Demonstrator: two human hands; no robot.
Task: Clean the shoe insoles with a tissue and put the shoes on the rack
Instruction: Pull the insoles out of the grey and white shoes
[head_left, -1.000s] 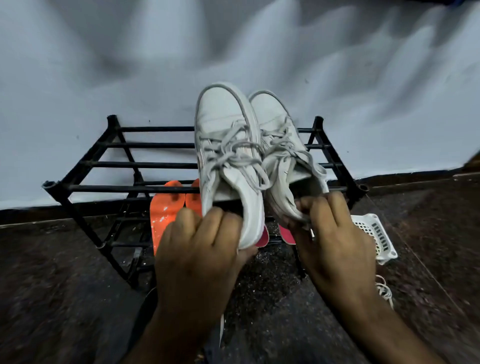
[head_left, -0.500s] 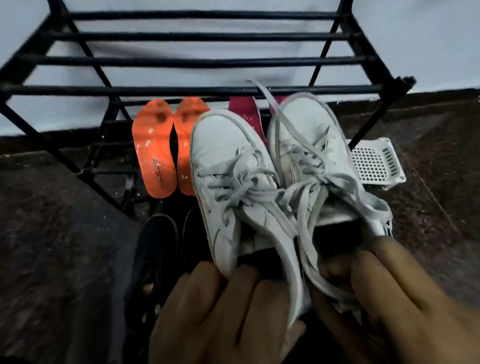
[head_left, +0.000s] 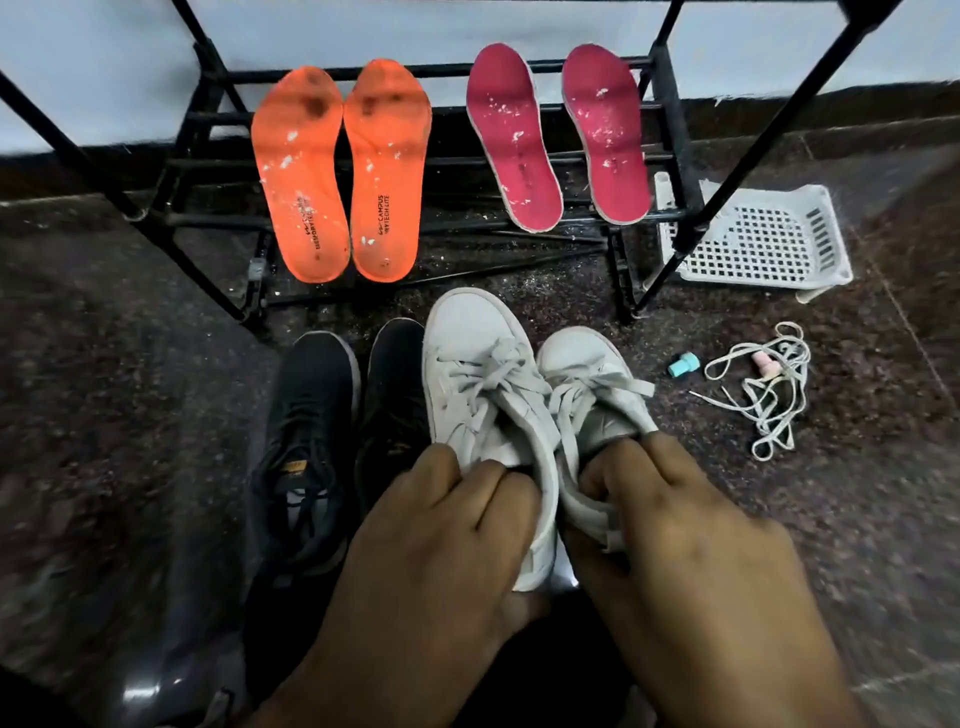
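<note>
Left hand (head_left: 441, 551): fingers curled into the left white sneaker (head_left: 483, 395) collar, gripping.
Right hand (head_left: 691, 551): fingers hooked inside the right white sneaker (head_left: 592, 384).
Sneakers: on the floor, centre, touching.
Black shoes (head_left: 317, 415): at 9 o'clock.
Orange insoles (head_left: 343, 171), pink insoles (head_left: 556, 135): at 12, leaning on the black rack (head_left: 208, 104).

orange insoles (head_left: 340, 171) and pink insoles (head_left: 558, 137) covering the rack's (head_left: 670, 119) bottom tier, bare gap between the pairs

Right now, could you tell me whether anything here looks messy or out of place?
Yes: the orange insoles and pink insoles on the rack are flecked with white bits, and a loose lace lies tangled on the floor.
</note>
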